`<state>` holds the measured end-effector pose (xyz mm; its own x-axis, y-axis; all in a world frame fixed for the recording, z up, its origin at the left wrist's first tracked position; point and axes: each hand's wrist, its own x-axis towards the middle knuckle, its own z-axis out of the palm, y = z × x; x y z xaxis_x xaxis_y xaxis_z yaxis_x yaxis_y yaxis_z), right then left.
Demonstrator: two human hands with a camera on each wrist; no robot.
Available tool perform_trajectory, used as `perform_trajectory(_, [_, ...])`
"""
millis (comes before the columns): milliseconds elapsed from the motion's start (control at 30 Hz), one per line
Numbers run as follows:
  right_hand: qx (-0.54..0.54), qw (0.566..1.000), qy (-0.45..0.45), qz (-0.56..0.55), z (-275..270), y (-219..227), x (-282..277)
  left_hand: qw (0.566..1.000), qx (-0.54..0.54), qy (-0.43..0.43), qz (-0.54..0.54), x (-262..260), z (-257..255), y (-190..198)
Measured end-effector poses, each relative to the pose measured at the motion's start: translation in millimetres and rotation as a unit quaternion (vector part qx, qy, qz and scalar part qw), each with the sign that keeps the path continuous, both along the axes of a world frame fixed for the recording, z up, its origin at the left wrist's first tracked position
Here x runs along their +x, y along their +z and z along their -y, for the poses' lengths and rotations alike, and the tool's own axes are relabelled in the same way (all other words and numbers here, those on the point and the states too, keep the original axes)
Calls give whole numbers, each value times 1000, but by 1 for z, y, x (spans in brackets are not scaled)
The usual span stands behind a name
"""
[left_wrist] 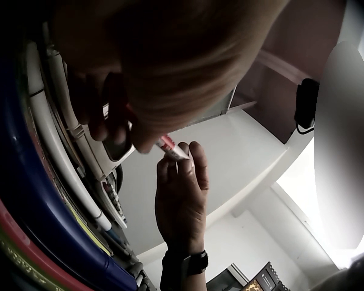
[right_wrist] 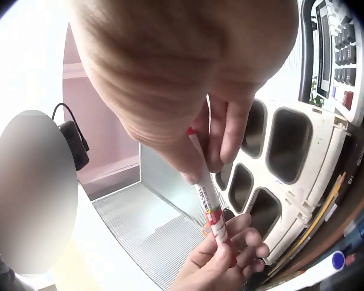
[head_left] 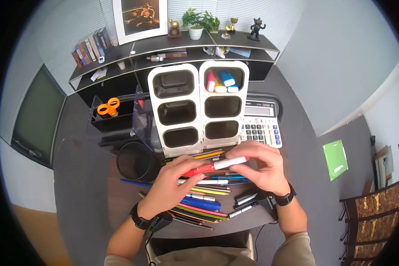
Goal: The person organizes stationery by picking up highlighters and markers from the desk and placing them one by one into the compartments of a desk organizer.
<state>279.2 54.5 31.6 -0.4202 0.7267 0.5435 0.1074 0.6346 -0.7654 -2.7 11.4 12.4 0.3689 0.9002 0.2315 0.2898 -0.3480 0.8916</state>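
Observation:
A red and white marker (head_left: 228,163) is held level between both hands, above the pens on the table. My left hand (head_left: 175,179) pinches its red end between thumb and fingers. At the white end, my right hand (head_left: 262,170) grips the barrel with thumb and fingertips, and the small red tip sticks out there. The right wrist view shows the printed marker (right_wrist: 209,200) running from the right hand down to the left hand (right_wrist: 221,260). Under the hands lie several pencils, a thick blue marker (head_left: 201,204) and black-capped pens (head_left: 246,198).
A white organizer (head_left: 200,95) with six-hole front stands behind the hands; highlighters (head_left: 226,79) fill its top right compartment. A calculator (head_left: 260,124) is on the right. On the left are a black mesh cup (head_left: 135,162) and a clear holder with orange scissors (head_left: 108,107).

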Motion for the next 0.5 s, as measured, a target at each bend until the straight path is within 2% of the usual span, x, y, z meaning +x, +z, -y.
perform_trajectory(67, [-27, 999, -8, -37, 5, -1, -3, 1000, -4, -6, 8, 0, 1, -2])
perform_trajectory(133, [-125, 990, -29, -65, 9, -1, -3, 997, -73, -17, 37, -1, 3, 0])
perform_trajectory(200, [-117, 991, -27, -51, 10, -7, 2, 997, -70, -17, 42, -1, 3, -2])
perform_trajectory(267, [-200, 970, 42, -127, 13, -4, 2, 998, -63, -23, 17, -2, 3, 0])
perform_trajectory(333, [-191, 975, 53, -102, 14, -10, 10, 999, -40, 6, 18, 3, 3, 1])
perform_trajectory(400, [-109, 968, 6, -225, 15, -12, 7, 999, -16, 34, 20, 4, 3, -1])
perform_trajectory(467, [-69, 956, -55, -281, 15, -9, 6, 990, -106, 49, 84, 1, 3, -5])
perform_trajectory(500, [-49, 956, -83, -277, 13, -10, 6, 990, -95, 58, 88, 2, 3, -5])
